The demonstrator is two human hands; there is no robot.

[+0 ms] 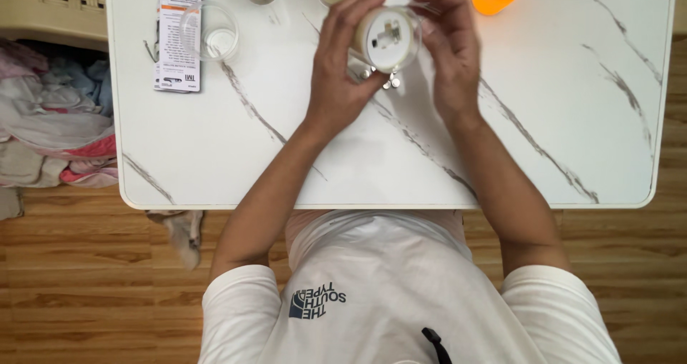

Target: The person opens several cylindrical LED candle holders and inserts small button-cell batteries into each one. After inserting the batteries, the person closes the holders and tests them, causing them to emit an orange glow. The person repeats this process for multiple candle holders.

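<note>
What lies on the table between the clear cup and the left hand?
In the head view, only bare marble-patterned table with a grey vein lies between the clear cup and the left hand.

A white marble-patterned tabletop with grey veins stands on a warm wooden plank floor; a beige woven laundry basket and heaped clothes lie beside it.
</note>
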